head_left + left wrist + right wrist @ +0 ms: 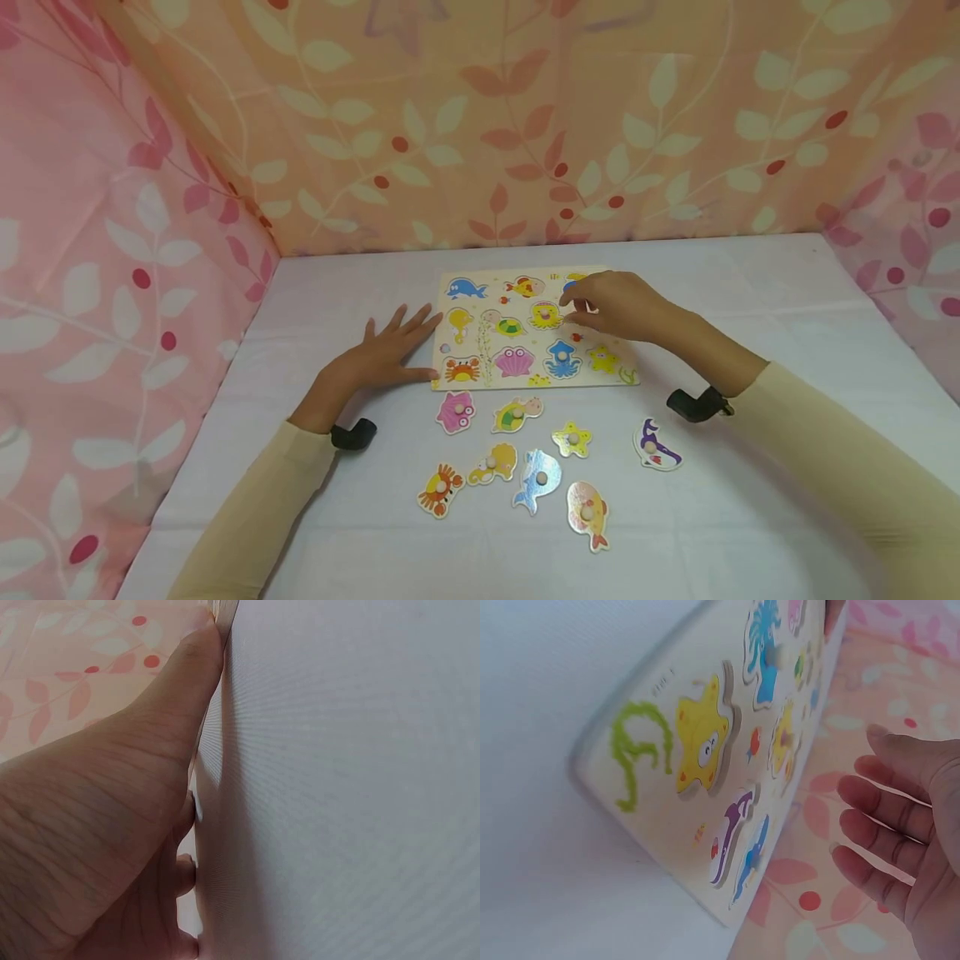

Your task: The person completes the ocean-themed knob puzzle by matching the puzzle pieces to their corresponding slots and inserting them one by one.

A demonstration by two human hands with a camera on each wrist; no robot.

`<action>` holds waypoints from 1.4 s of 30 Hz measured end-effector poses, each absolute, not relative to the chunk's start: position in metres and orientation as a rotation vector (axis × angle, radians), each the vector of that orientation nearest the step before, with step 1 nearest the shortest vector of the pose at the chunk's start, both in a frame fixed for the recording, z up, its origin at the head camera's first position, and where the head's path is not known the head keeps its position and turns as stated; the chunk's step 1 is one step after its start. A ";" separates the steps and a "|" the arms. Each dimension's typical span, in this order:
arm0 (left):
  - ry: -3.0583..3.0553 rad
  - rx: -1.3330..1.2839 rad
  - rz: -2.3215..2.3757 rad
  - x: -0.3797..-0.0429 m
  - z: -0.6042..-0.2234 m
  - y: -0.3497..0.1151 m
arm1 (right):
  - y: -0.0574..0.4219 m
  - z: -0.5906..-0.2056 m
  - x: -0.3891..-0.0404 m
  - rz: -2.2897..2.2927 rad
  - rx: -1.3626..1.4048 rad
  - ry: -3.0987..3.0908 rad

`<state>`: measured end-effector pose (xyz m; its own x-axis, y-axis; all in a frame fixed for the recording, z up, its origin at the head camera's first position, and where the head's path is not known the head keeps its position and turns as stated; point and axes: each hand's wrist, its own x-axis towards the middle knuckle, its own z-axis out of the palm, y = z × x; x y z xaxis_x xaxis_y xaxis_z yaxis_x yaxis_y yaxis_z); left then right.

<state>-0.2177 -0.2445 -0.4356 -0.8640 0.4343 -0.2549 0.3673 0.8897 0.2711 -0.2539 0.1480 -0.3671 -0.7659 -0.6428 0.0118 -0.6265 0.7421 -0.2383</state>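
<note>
A wooden peg puzzle board (pixel 497 275) with sea animal pictures lies flat on the table. Spread and straight, the fingers of my left hand (pixel 380 354) rest at the board's left edge, thumb by its lower left corner. My right hand (pixel 626 304) hovers over the board's right side with loosely bent fingers, next to the yellow octopus piece (pixel 543 322). The right wrist view shows no piece in those fingers. Knobbed pieces sit in the board: the octopus, a blue squid (pixel 558 368) and a blue piece (pixel 753 861), which the right hand partly covers in the head view.
Loose knobbed pieces lie before the board: a pink shell (pixel 452 417), turtle (pixel 510 419), yellow starfish (pixel 567 445), seahorse (pixel 502 454), crab (pixel 433 502), whale (pixel 531 492) and fish (pixel 582 495). A purple sea animal piece (pixel 663 454) lies farther right. Floral cloth (pixel 480 125) walls surround the table.
</note>
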 end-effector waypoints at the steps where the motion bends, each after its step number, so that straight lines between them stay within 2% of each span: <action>1: 2.746 0.595 0.305 -0.218 -0.436 -0.245 | 0.150 -0.367 -0.249 -0.347 -1.056 2.865; 14: 2.738 0.607 0.325 -0.218 -0.438 -0.246 | 0.189 -0.378 -0.171 -0.354 -0.982 2.916; 23: 2.747 0.613 0.330 -0.219 -0.440 -0.246 | 0.210 -0.392 -0.131 -0.343 -0.923 2.949; 34: 2.748 0.611 0.342 -0.218 -0.441 -0.245 | 0.227 -0.406 -0.095 -0.337 -0.997 2.943; 42: 2.753 0.601 0.311 -0.216 -0.434 -0.244 | 0.230 -0.413 -0.084 -0.327 -0.981 3.058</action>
<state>-0.2160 -0.2436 -0.4337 -0.8657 0.4352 -0.2473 0.3689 0.8887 0.2723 -0.0844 0.2300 -0.4130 -0.8120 -0.5658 0.1432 -0.5833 0.7953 -0.1652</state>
